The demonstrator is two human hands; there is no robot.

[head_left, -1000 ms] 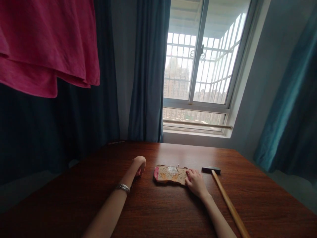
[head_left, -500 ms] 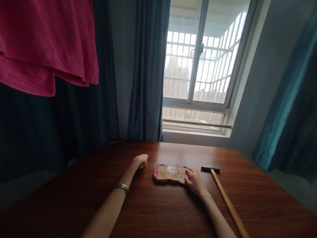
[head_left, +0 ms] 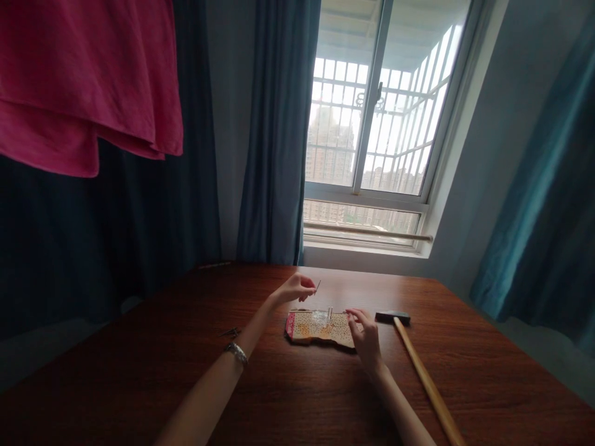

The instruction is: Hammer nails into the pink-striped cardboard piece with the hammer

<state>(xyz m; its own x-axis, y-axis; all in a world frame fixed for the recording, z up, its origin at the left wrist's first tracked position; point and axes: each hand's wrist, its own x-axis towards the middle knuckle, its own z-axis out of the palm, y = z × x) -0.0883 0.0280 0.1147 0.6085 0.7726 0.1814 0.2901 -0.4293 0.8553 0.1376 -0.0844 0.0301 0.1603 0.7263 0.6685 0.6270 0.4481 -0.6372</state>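
My left hand [head_left: 297, 288] is raised over the table with a thin nail [head_left: 318, 286] pinched in its fingertips. Below it lies a flat, spotted piece of board [head_left: 304, 328] with a pink left end and uneven edges. Two thin nails [head_left: 330, 313] stand upright in the board, beside a shiny clear patch [head_left: 318, 318] that looks like plastic. At the board's right end is my right hand [head_left: 365, 331], fingers loosely bent and apart, holding nothing; whether it touches the board I cannot tell. Several loose nails [head_left: 229, 332] lie left of my left forearm.
To the right, a hammer with a black head [head_left: 393, 318] and long wooden handle [head_left: 425, 378] rests on the brown table [head_left: 288, 396]. Behind the table are a window [head_left: 367, 124] and blue curtains [head_left: 279, 136]. A pink cloth [head_left: 93, 80] hangs at upper left.
My left hand has moved up and right from the tabletop, now with a nail in it. The loose nails have come into sight. My right hand's fingers have lifted and spread slightly.
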